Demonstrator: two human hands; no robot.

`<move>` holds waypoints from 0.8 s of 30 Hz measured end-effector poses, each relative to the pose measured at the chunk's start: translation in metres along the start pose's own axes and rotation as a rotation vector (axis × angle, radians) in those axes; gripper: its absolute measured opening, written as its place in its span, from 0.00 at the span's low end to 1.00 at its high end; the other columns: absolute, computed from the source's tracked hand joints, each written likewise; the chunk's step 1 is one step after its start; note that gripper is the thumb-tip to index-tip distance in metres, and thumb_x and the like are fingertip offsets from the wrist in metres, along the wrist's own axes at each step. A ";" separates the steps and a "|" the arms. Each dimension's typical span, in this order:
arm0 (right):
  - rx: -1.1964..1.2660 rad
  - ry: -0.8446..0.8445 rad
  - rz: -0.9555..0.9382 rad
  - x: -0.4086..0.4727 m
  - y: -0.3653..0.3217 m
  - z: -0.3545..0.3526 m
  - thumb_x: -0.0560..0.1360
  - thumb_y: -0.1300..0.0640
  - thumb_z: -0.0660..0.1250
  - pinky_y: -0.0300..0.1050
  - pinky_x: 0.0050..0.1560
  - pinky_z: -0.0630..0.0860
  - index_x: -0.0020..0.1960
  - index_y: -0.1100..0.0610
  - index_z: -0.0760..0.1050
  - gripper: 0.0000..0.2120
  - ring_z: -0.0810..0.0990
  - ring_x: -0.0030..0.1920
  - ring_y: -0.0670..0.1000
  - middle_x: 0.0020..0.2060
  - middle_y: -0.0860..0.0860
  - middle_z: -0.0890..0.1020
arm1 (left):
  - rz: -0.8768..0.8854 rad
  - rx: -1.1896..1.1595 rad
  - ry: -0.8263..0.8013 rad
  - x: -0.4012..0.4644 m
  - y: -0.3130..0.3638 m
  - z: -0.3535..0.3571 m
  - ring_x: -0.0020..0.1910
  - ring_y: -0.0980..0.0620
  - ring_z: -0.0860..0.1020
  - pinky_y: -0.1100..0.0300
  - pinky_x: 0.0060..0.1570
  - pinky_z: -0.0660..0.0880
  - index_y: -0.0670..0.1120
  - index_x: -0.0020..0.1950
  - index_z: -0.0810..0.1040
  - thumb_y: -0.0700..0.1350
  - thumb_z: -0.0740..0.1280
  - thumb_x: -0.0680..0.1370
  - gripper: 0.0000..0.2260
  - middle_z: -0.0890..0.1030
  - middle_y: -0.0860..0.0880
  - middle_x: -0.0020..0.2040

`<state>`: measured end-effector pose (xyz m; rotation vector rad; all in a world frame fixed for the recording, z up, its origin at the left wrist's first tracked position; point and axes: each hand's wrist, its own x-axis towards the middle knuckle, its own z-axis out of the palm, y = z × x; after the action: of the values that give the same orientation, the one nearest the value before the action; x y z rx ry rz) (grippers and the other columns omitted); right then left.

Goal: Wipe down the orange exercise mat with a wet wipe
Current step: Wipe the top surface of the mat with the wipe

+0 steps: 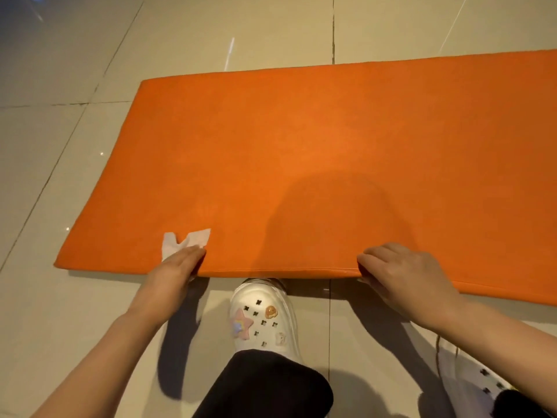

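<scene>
Where mat edge lifts (both hands): floor.

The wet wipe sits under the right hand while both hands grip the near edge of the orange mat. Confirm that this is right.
Wrong hand. In the head view the wet wipe sits under the left hand, not the right hand. Both hands do grip the near edge of the orange mat.
</scene>
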<state>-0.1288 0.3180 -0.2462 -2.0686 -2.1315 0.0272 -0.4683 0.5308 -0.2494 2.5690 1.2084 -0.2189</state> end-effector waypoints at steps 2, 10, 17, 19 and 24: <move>-0.002 0.035 0.022 0.003 0.000 -0.007 0.75 0.50 0.55 0.43 0.18 0.66 0.38 0.56 0.80 0.18 0.79 0.31 0.57 0.33 0.52 0.81 | 0.008 -0.037 0.028 0.002 0.001 -0.005 0.65 0.39 0.77 0.48 0.61 0.74 0.43 0.71 0.73 0.33 0.72 0.74 0.25 0.76 0.42 0.69; 0.029 0.342 0.008 0.023 -0.010 -0.067 0.76 0.53 0.63 0.44 0.23 0.73 0.45 0.58 0.84 0.13 0.84 0.36 0.59 0.39 0.54 0.85 | 0.088 -0.013 0.397 -0.008 -0.002 -0.054 0.64 0.39 0.76 0.48 0.64 0.71 0.39 0.67 0.77 0.25 0.69 0.70 0.26 0.79 0.40 0.64; -0.056 -0.432 -0.098 0.048 -0.047 -0.014 0.74 0.50 0.71 0.44 0.31 0.66 0.51 0.52 0.77 0.09 0.81 0.45 0.54 0.46 0.50 0.80 | -0.214 -0.171 0.112 0.010 0.017 -0.025 0.63 0.42 0.78 0.59 0.55 0.70 0.45 0.67 0.78 0.25 0.68 0.67 0.30 0.80 0.42 0.63; 0.052 -0.557 0.054 0.032 -0.049 -0.012 0.81 0.46 0.59 0.46 0.47 0.74 0.66 0.49 0.69 0.16 0.76 0.60 0.53 0.62 0.48 0.75 | -0.108 -0.256 0.176 0.015 0.042 -0.018 0.59 0.45 0.80 0.63 0.53 0.69 0.44 0.62 0.82 0.28 0.67 0.70 0.23 0.83 0.45 0.58; 0.841 -0.413 0.444 0.034 -0.024 -0.049 0.74 0.46 0.71 0.46 0.63 0.70 0.71 0.33 0.55 0.34 0.68 0.66 0.45 0.69 0.40 0.65 | 0.174 -0.869 0.134 0.028 0.135 -0.042 0.52 0.65 0.80 0.69 0.53 0.74 0.59 0.51 0.80 0.31 0.65 0.77 0.20 0.83 0.67 0.46</move>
<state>-0.1469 0.3456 -0.1910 -1.9970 -1.3546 1.2521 -0.3459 0.4828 -0.1896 1.9052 0.8391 0.4324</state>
